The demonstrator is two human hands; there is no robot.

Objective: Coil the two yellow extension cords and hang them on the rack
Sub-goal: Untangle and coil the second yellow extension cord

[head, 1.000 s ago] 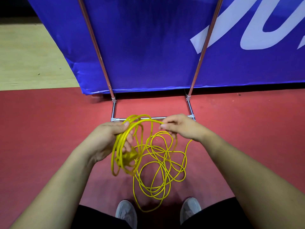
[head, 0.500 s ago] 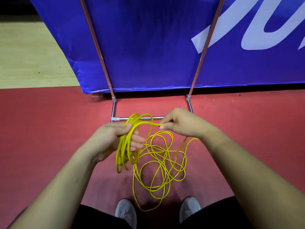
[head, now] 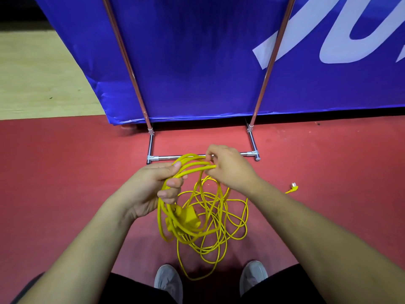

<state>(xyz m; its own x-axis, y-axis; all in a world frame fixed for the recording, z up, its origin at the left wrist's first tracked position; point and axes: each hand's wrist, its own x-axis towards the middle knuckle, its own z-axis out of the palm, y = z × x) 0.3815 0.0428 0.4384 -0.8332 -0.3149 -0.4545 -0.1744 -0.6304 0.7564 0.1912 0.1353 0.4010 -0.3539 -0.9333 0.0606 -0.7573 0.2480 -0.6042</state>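
Note:
My left hand [head: 153,189] grips several coiled loops of a yellow extension cord [head: 175,224], and its yellow socket block [head: 188,217] hangs inside the loops. My right hand [head: 230,170] pinches a strand of the same cord at the top of the coil, close beside my left thumb. More loose yellow cord [head: 219,242] lies tangled on the red floor below my hands. A yellow plug [head: 293,188] rests on the floor to the right. The rack [head: 254,153] shows its chrome base bar and two slanted poles just beyond my hands.
A large blue banner [head: 197,62] stands behind the rack poles. The floor is red [head: 65,172], with pale wood flooring [head: 32,80] at the far left. My two grey shoes [head: 168,281] stand at the bottom edge, near the loose cord.
My right hand has moved left and brought its strand onto the coil in my left hand. The coil hangs lower with the socket block showing, and the plug end has come into view on the right.

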